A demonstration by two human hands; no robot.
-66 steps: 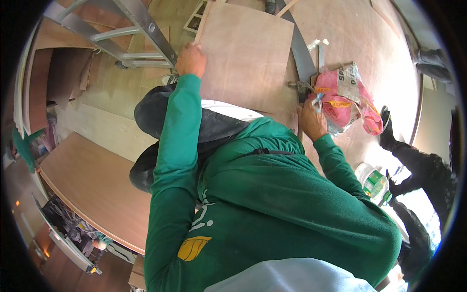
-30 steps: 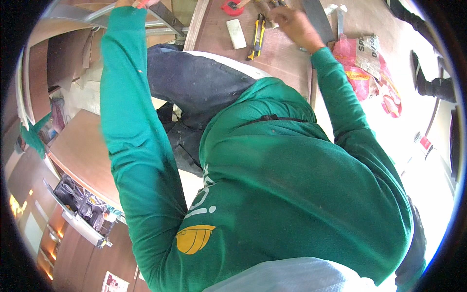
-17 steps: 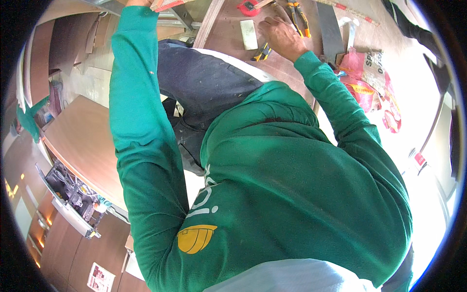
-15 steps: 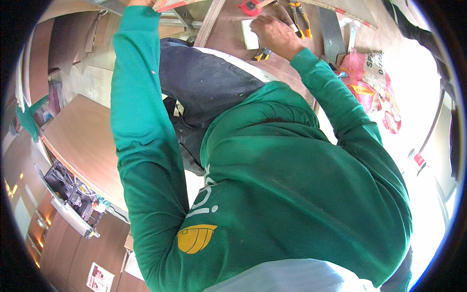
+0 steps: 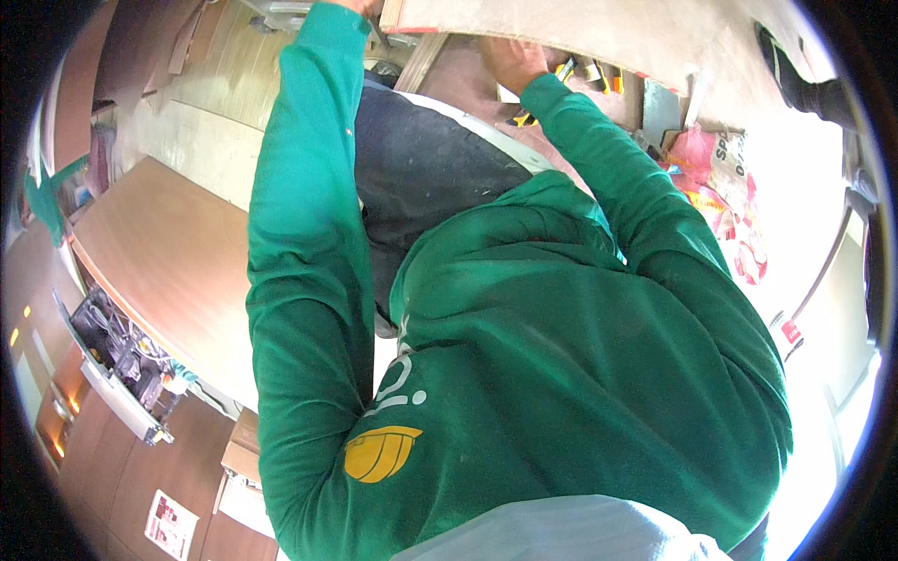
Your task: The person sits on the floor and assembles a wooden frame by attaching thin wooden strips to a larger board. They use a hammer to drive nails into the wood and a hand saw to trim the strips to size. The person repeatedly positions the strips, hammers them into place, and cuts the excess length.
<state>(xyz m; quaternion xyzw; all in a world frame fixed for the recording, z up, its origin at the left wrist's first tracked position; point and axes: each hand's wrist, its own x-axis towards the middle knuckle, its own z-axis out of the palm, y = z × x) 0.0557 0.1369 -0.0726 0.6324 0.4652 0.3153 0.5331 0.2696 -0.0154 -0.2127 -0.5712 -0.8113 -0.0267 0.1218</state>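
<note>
While the wearer bends forward, a green hooded top [image 5: 561,374] w/ a yellow badge on its front fills the lower and middle pic; dark trousers [image 5: 421,178] show just above it. Both green sleeves run up toward the top edge. To the person's left lies a brown board [image 5: 159,271] on the floor, and beyond it, at the rim, an open tool case [image 5: 117,360] w/ small bits inside.

Further up, the right hand [image 5: 510,61] sits at the lower edge of a pale wooden panel [image 5: 599,33], fingers curled up behind or over that edge; grip looks closed on the panel edge, thumb not visible. The left hand [image 5: 365,7] is cut off at the top rim next to the panel's left corner, so can't tell how far open it is or whether it holds the panel.

Just under the panel, yellow-handled pliers [image 5: 571,70] lie on a darker board. Right of the arm, a pink plastic bag [image 5: 716,187] sits on the floor. Far top right, another person's dark shoe [image 5: 814,89].
</note>
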